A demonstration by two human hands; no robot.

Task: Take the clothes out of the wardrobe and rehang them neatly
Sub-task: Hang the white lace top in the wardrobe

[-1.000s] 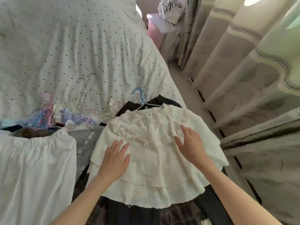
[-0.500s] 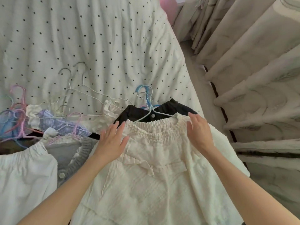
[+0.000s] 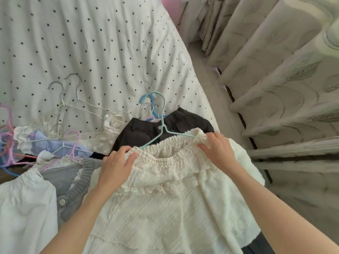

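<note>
- On the near right of the bed: cream skirt (image 3: 165, 195), ruffled, lying flat over darker clothes, waistband at its far edge and held open.
- Left hand (image 3: 115, 167): thumb and fingers pinch the left end of the gathered waistband.
- Right hand (image 3: 218, 153): fingers curled over the right end of the same waistband, gripping it.
- Pale green hanger (image 3: 161, 129): its shoulders run into the open waistband, its hook points away across the bed.
- Step in hand, as judged: freeing the skirt from its hanger, or seating it again; which one cannot be told.
- Next move, as judged: ease the elastic along the wire arms evenly on both sides, so the ruffles do not snag.
- Black skirt (image 3: 146, 132): just beyond, under the hanger, with more hooks on it.
- Grey cardigan (image 3: 73, 182), striped top (image 3: 47, 143) and white blouse (image 3: 25, 208): to the left, among pink and white hangers.
- Dotted bedspread (image 3: 91, 52): beneath everything; curtains (image 3: 284, 79) to the right.
- Writing, brands, labels: none legible.
</note>
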